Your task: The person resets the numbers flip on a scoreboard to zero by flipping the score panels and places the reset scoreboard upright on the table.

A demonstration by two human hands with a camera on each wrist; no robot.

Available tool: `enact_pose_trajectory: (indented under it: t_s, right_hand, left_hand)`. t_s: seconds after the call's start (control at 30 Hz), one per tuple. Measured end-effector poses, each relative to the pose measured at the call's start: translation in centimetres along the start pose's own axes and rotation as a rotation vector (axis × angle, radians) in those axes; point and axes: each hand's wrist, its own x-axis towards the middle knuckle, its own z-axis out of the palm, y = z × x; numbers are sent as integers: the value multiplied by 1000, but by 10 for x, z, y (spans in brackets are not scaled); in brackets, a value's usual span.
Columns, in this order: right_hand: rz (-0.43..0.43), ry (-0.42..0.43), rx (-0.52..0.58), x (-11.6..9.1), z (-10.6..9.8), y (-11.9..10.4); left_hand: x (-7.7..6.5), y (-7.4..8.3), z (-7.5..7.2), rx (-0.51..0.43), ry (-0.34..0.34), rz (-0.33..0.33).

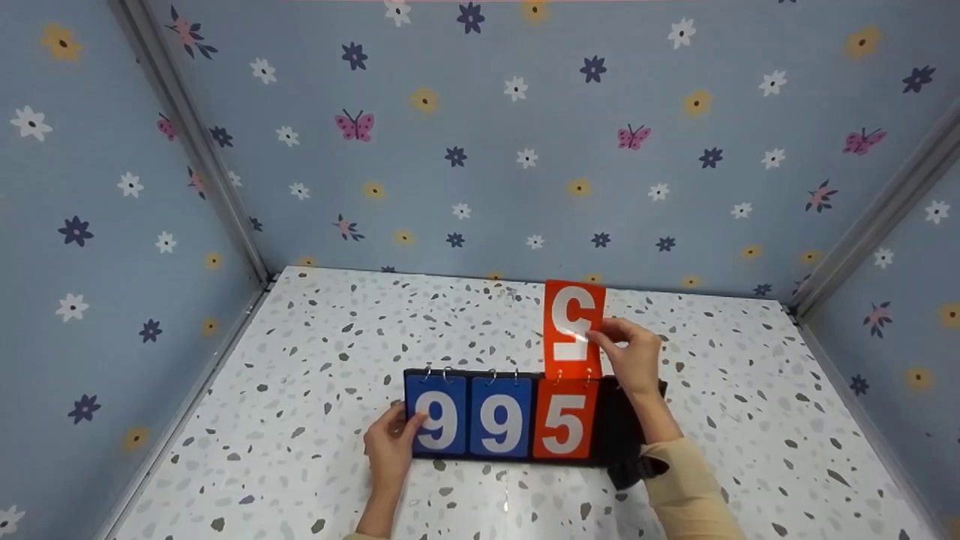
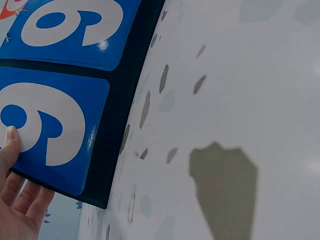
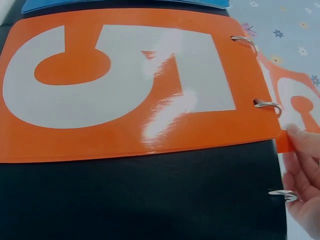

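Note:
A flip scoreboard with a black backing (image 1: 616, 420) stands low on the table. Two blue cards, a left one (image 1: 438, 442) and a middle one (image 1: 501, 446), each show a white 9. Beside them a red card (image 1: 566, 427) reads 5. Above it, another red card (image 1: 564, 355) is turned up over the metal rings, its 5 upside down. My right hand (image 1: 634, 356) pinches this raised card's right edge between thumb and fingers. Gripping the board's left end, my left hand (image 1: 390, 450) has its thumb on the first blue card and its fingers behind, as the left wrist view shows.
The board lies on a white speckled table (image 1: 315, 360). Blue flowered panels, including the back panel (image 1: 495, 195), enclose it on the left, back and right. A black strap (image 1: 634, 472) is by my right wrist. At the board's right end, a ring (image 3: 284, 194) holds no visible card.

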Motion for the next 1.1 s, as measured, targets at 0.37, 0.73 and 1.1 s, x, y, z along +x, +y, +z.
enact_pose_trajectory:
  t_s: [0.37,0.73,1.1]
  right_hand:
    - [210,-132,-78,1,3,1]
    - [69,-69,-60,-13,-7,-3]
    - [-119,198,-17,-57,-16,-14]
  left_hand:
    - [-1,-2,0,-13,5,3]
    - [0,4,0,19,8,11]
    - [-5,38,-4,37,9,7]
